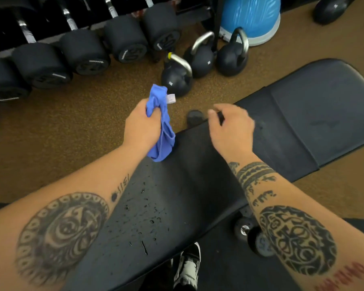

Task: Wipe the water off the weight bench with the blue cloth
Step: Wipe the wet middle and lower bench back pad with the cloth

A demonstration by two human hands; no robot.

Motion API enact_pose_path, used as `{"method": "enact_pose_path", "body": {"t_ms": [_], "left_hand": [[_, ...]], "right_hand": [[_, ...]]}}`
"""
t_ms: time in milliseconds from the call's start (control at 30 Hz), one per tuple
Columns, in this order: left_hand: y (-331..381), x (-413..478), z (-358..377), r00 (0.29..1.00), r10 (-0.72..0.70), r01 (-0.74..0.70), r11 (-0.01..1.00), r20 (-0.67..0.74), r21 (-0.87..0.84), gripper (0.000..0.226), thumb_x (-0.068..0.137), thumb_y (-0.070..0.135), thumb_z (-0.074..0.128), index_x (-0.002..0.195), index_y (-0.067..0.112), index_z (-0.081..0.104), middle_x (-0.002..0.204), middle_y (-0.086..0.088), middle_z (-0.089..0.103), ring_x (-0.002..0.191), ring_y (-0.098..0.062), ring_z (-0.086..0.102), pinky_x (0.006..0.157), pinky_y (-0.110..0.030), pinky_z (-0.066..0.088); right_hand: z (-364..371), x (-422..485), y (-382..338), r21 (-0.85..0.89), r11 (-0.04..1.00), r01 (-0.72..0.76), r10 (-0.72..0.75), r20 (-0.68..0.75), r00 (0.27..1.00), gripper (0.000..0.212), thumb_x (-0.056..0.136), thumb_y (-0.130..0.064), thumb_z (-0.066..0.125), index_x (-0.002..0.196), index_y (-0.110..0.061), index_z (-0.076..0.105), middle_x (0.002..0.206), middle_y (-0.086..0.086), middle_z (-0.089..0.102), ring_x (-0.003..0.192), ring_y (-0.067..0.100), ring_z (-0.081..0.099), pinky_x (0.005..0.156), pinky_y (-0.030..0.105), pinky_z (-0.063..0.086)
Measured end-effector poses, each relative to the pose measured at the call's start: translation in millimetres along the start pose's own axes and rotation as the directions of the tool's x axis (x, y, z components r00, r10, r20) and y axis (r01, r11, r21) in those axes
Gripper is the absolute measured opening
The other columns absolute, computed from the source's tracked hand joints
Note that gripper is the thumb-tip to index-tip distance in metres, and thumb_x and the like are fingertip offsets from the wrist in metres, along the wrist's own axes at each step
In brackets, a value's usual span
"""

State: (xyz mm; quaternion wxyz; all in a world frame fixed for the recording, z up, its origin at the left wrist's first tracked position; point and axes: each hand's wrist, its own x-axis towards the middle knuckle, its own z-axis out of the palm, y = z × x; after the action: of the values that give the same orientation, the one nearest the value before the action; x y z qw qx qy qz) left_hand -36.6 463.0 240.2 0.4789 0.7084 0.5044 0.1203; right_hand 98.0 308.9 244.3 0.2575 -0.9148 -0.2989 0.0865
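The left hand [142,127] fists a bunched, soft blue cloth [163,135] at centre, over the edge of the matte black padded weight bench [198,175], which is beaded with water droplets [144,217] toward 6 o'clock. The right hand [231,131], loosely curled and empty, hovers over the pad. Round black kettlebells [177,80] stand on the speckled brown floor [72,122] at 12 o'clock.

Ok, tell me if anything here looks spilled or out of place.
Yes: water drops lie scattered on the near end of the black bench. The blue cloth is bunched in the left hand, farther along, not on the drops.
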Motion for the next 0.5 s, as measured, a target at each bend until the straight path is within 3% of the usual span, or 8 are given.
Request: {"method": "enact_pose_path", "body": {"t_ms": [33,100,167,233,300,367,500], "left_hand": [[7,7,3,0.999,0.041,-0.042,0.998,0.013,0.036,0.019,0.099,0.036,0.046,0.104,0.028,0.062,0.096,0.005,0.065,0.088,-0.018,0.062,0.073,-0.033,0.046],[20,18,18,0.984,0.129,-0.147,0.978,0.125,0.148,0.024,0.100,0.034,0.043,0.116,0.030,0.061,0.101,0.005,0.064,0.087,-0.014,0.059,0.071,-0.027,0.040],[28,25,45,0.926,0.135,-0.243,0.927,0.352,0.284,0.028,0.101,0.033,0.044,0.122,0.027,0.062,0.111,-0.002,0.066,0.095,-0.020,0.059,0.076,-0.028,0.038],[31,30,74,0.841,0.037,-0.276,0.887,0.540,0.370,0.031,0.103,0.038,0.040,0.120,0.023,0.062,0.114,-0.006,0.067,0.098,-0.025,0.061,0.075,-0.031,0.042],[29,33,87,0.822,-0.046,-0.239,0.877,0.568,0.417,0.034,0.104,0.046,0.034,0.110,0.025,0.059,0.106,-0.005,0.065,0.087,-0.022,0.060,0.064,-0.031,0.042],[20,34,84,0.838,-0.006,-0.268,0.867,0.546,0.421,0.032,0.103,0.052,0.034,0.099,0.029,0.056,0.095,0.000,0.061,0.081,-0.020,0.057,0.060,-0.031,0.037],[-18,35,54,0.851,0.006,-0.281,0.850,0.526,0.446,0.029,0.101,0.053,0.040,0.102,0.031,0.060,0.095,0.002,0.059,0.092,-0.023,0.056,0.076,-0.032,0.037]], "right_hand": [[-2,-3,17,-0.190,0.982,0.003,-0.010,-0.039,0.999,0.036,0.098,-0.041,0.046,0.124,-0.024,0.064,0.137,-0.002,0.060,0.137,0.025,0.043,0.113,0.047,0.028],[4,-14,44,-0.374,0.927,0.027,-0.018,0.029,0.999,0.048,0.100,-0.039,0.042,0.146,-0.025,0.044,0.159,-0.001,0.035,0.151,0.028,0.016,0.120,0.055,0.009],[12,-26,57,-0.433,0.896,0.097,-0.071,0.074,0.995,0.054,0.102,-0.041,0.036,0.153,-0.024,0.032,0.164,-0.001,0.022,0.153,0.029,0.008,0.121,0.056,0.005],[15,-25,60,-0.453,0.887,0.088,-0.076,0.045,0.996,0.055,0.101,-0.041,0.036,0.153,-0.024,0.031,0.164,-0.001,0.022,0.153,0.029,0.008,0.122,0.055,0.004],[16,-22,58,-0.469,0.879,0.084,-0.075,0.038,0.996,0.055,0.101,-0.041,0.036,0.153,-0.024,0.032,0.164,-0.001,0.023,0.153,0.029,0.008,0.122,0.055,0.004],[17,-22,59,-0.481,0.872,0.089,-0.087,0.026,0.996,0.055,0.101,-0.041,0.036,0.153,-0.024,0.033,0.163,-0.001,0.023,0.153,0.029,0.009,0.122,0.054,0.004],[17,-23,59,-0.470,0.878,0.088,-0.094,0.010,0.996,0.054,0.101,-0.042,0.036,0.152,-0.025,0.034,0.163,-0.001,0.024,0.153,0.028,0.009,0.122,0.054,0.004]]}}
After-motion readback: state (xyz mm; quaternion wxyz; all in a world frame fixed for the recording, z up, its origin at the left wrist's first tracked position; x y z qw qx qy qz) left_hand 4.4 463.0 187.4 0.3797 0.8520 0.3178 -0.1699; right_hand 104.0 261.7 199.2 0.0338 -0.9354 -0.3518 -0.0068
